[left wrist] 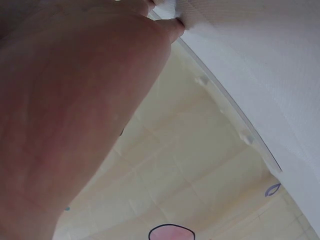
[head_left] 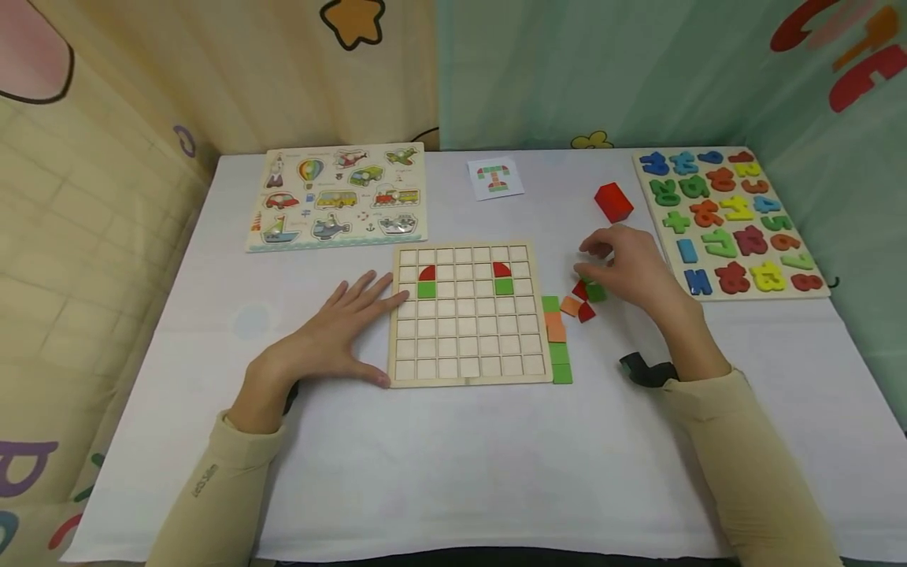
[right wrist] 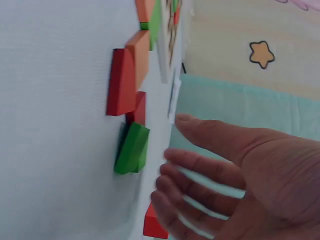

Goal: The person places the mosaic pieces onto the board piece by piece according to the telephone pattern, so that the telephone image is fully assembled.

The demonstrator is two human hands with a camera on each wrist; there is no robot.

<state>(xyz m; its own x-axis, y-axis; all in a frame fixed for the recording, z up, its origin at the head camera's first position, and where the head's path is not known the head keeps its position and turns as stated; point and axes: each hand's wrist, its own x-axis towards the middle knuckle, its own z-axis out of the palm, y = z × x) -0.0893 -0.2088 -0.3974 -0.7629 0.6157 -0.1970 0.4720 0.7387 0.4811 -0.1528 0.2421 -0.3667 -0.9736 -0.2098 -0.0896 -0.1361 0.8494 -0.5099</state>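
Observation:
My left hand (head_left: pixel 340 335) lies with fingers spread along the left edge of a wooden grid board (head_left: pixel 468 383), touching it. In the board's upper cells sit two red quarter-round pieces (head_left: pixel 428 274), each directly above a green square (head_left: pixel 427 290). Over a loose cluster at the board's right, my right hand (head_left: pixel 631 264) hovers with bent, parted fingers and nothing between them. That cluster has a green block (right wrist: pixel 132 148), a red block (right wrist: pixel 121 82) and an orange block (right wrist: pixel 138 52). In the left wrist view the hand's underside (left wrist: pixel 85 100) hides most of the board.
Green and orange squares (head_left: pixel 556 327) line the board's right edge. Behind it lie a pattern card (head_left: pixel 495 178) and a red block (head_left: pixel 613 202). A vehicle puzzle (head_left: pixel 298 213) stands back left, a number puzzle (head_left: pixel 697 264) back right. Curtains (head_left: pixel 524 71) border the table.

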